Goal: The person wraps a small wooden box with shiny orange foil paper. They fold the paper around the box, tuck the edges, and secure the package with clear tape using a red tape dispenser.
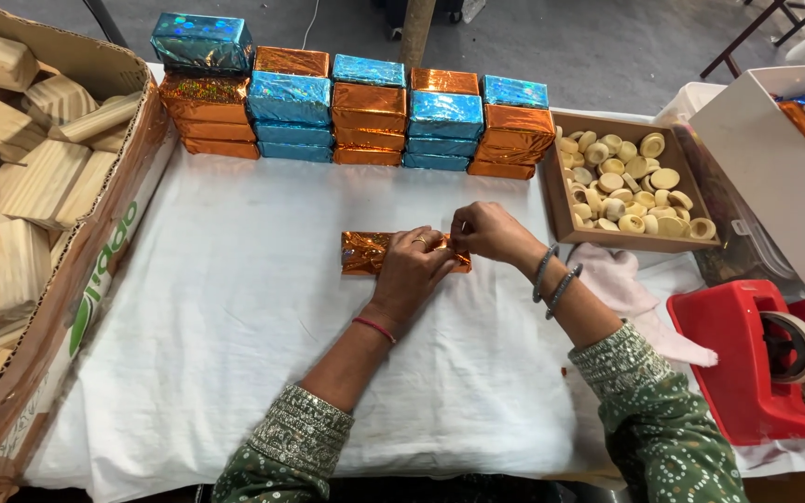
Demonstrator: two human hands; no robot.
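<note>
green patterned sleeves (663, 438) are filling the bottom edge as i'm watching from afar, both forearms reaching up over the white cloth (235, 307) covering the table. i'm seeing the left hand (412, 270) lying flat across an orange foil-wrapped block (362, 252), pressing it down near the middle of the cloth, with a ring on one finger and a red band at the wrist. the right hand (484, 233) is touching the block's right end, its fingertips pinched together on the foil there; the two hands are meeting at that end. behind them, stacks of wrapped blocks (365, 116) in orange and blue foil are standing in a row along the far edge. a shallow cardboard tray (556, 200) of pale round wooden pieces is sitting just right of the row. a big carton of bare wooden blocks (20, 186) is lying at the left, and a red tape dispenser (747, 373) is resting at the right.
</note>
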